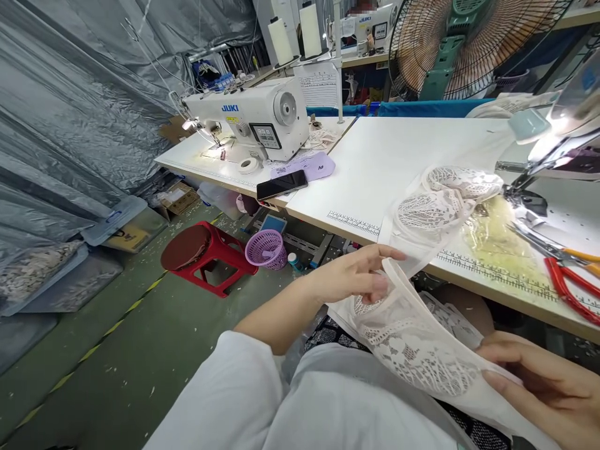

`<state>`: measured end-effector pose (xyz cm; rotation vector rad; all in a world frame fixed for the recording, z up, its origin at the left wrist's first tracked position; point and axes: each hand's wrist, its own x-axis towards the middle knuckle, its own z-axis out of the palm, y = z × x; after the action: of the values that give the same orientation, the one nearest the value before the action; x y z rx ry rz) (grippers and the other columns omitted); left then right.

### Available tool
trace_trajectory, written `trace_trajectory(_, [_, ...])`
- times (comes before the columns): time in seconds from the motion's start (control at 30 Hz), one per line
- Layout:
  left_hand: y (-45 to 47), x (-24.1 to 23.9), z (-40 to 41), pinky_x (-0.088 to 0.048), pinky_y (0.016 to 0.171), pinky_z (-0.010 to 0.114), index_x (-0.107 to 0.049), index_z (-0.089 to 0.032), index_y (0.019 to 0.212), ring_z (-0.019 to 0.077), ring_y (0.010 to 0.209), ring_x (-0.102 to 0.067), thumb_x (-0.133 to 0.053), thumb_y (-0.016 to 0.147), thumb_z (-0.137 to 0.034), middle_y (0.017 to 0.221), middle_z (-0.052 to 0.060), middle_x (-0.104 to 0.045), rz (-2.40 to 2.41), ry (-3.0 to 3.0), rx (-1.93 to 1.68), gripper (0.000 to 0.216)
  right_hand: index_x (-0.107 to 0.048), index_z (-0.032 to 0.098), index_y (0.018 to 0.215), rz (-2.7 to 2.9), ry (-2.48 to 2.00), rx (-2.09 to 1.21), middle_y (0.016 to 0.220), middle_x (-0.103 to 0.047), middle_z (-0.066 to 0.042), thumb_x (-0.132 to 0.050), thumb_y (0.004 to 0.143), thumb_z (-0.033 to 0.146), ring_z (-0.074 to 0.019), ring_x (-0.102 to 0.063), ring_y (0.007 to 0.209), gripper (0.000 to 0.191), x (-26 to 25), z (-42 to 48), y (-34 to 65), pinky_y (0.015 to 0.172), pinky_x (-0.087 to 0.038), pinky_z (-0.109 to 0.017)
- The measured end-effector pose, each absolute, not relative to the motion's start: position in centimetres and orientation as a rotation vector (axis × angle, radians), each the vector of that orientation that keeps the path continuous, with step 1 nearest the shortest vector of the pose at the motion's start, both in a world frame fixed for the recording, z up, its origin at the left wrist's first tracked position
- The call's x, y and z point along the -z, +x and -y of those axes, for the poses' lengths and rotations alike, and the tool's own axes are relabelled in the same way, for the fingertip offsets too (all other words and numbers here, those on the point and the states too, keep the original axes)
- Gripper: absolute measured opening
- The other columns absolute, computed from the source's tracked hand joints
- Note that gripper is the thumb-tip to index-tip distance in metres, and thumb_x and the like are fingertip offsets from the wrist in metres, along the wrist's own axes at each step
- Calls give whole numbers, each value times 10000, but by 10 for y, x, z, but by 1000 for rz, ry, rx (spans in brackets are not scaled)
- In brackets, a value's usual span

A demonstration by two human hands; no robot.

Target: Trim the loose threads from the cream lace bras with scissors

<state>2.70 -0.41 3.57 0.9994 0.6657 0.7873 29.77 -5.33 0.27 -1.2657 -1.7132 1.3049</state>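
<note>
A cream lace bra (417,353) is stretched between my two hands above my lap. My left hand (359,275) is closed on its upper edge near one cup. Lower right, my right hand (539,381) pinches the bra's band between thumb and fingers. A second lace bra (429,209) lies on the table just beyond my left hand. Its far end reaches the needle area of the sewing machine (525,187) on the right, and a strip of it hangs over the table edge.
Red-handled scissors (562,281) and an orange-handled tool (581,253) lie at the right edge. Left are a JUKI sewing machine (244,115), a phone (282,185) and a purple paper (309,165). A red stool (204,253) and a purple basket (266,249) stand below. Behind is a fan (445,62).
</note>
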Motion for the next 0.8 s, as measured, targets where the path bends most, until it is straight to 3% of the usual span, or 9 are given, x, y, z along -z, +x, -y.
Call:
trace_trajectory(0.07, [32,-33,8,-407,532,223,-528,-215,1085,87,586,-509,-781,624,-413,844,36,-599,-786,1066,-906,563,-701,352,744,1675,-1297,-1264,790,-629,-47,-671,723,387,-255,-630,706,50,-6,56,295,471,-520,-261])
trace_trajectory(0.2, [42,-26,18,-428,640,249,-512,-190,917,108,680,-549,-772,637,-441,848,37,-615,-1009,1073,-1120,457,-697,363,741,1677,-1321,-1211,797,-619,-45,-625,764,413,-259,-626,709,90,-12,60,290,445,-499,-272])
trace_trajectory(0.4, [50,-17,26,-465,775,319,-663,-150,757,167,792,-605,-792,597,-458,839,67,-656,-913,961,-1011,370,-686,353,749,1749,-1275,-1217,769,-606,-41,-639,755,404,-254,-614,688,70,-12,60,292,482,-505,-295])
trace_trajectory(0.8, [64,-15,28,-487,602,267,-681,-118,656,124,579,-597,-831,553,-353,617,27,-656,-951,746,-1069,297,-666,361,772,1771,-1276,-1184,796,-608,-41,-628,764,382,-258,-625,721,44,-10,64,295,509,-506,-290])
